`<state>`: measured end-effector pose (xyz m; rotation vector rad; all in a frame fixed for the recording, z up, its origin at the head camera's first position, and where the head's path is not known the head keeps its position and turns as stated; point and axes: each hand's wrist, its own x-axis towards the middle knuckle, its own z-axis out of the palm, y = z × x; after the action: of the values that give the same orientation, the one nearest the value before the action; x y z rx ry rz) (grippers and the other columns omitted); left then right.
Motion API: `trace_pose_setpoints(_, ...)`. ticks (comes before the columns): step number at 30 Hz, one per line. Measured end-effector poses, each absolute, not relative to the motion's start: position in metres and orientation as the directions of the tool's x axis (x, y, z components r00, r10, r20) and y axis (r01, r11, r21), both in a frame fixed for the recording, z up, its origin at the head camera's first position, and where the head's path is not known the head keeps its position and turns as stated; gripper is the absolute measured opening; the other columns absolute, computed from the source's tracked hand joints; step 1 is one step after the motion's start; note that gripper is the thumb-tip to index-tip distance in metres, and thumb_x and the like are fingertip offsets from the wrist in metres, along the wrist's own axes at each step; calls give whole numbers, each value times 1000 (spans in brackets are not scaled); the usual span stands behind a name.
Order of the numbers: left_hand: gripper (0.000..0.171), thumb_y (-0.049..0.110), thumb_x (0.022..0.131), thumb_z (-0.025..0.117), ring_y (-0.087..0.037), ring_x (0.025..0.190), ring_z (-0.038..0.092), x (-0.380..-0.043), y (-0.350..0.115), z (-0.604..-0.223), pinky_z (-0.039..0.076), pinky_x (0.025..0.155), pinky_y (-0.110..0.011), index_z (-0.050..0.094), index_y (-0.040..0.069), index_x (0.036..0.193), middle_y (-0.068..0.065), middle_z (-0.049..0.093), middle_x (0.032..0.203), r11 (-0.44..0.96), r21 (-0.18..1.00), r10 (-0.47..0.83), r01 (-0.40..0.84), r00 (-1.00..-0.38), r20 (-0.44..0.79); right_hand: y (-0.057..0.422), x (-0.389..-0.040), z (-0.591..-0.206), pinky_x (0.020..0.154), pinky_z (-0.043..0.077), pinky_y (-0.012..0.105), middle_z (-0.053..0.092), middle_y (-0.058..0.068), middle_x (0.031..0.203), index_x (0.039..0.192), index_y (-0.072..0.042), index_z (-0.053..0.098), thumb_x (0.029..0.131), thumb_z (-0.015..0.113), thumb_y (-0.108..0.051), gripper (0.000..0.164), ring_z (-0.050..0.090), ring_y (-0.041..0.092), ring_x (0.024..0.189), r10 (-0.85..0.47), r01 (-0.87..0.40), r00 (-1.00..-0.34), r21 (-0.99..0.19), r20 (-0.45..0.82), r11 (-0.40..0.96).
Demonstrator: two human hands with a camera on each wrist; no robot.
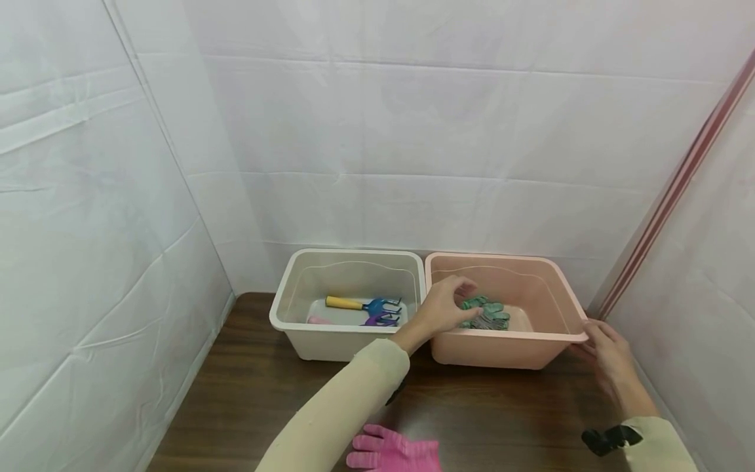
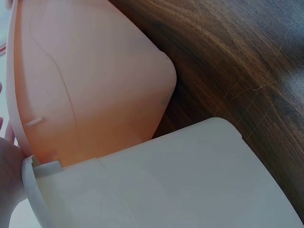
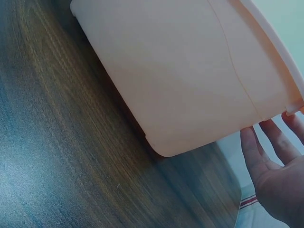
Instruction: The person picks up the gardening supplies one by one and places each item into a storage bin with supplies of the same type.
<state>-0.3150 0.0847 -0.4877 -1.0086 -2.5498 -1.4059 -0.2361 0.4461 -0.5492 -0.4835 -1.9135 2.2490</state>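
Note:
My left hand (image 1: 445,307) reaches over the front rim of the pink plastic bin (image 1: 483,351), thumb and fingers spread apart. Beneath it, green-and-grey work gloves (image 1: 486,313) lie on the bin's floor, partly hidden by the hand. The left wrist view catches just the edge of that hand (image 2: 8,175) above the bins' rims. At the bin's front right corner my right hand (image 1: 607,357) holds the rim. In the right wrist view, the fingers (image 3: 280,142) of that hand reach the end wall just below the rim.
A white plastic bin (image 1: 330,335) stands beside the pink one, holding a yellow-handled blue hand rake (image 1: 354,303) and a purple hand rake (image 1: 380,320). A pink glove (image 1: 395,452) lies on the brown wooden table (image 1: 236,393) in front. White sheeting (image 1: 377,144) surrounds the table.

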Motion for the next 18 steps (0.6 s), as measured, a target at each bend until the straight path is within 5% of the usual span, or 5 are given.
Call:
trace_pose_setpoints(8, 42, 20, 94, 83, -19, 116, 67, -315, 85, -487, 53, 96, -17, 67, 10, 132, -3, 69, 123, 365, 757, 503, 542, -799, 329, 444, -236, -550, 85, 64, 32, 64, -12, 106, 130, -11, 61, 104, 70, -37, 38, 73, 5, 89, 339, 115, -929, -985, -151, -125)
trace_pose_setpoints(18, 42, 18, 94, 84, -22, 117, 68, -319, 83, -488, 55, 100, -25, 67, 9, 131, -14, 70, 127, 335, 782, 506, 526, -800, 321, 443, -239, -546, 83, 64, 32, 69, -10, 103, 121, -14, 67, 106, 68, -32, 24, 74, 8, 87, 298, 67, -948, -986, -110, -152)
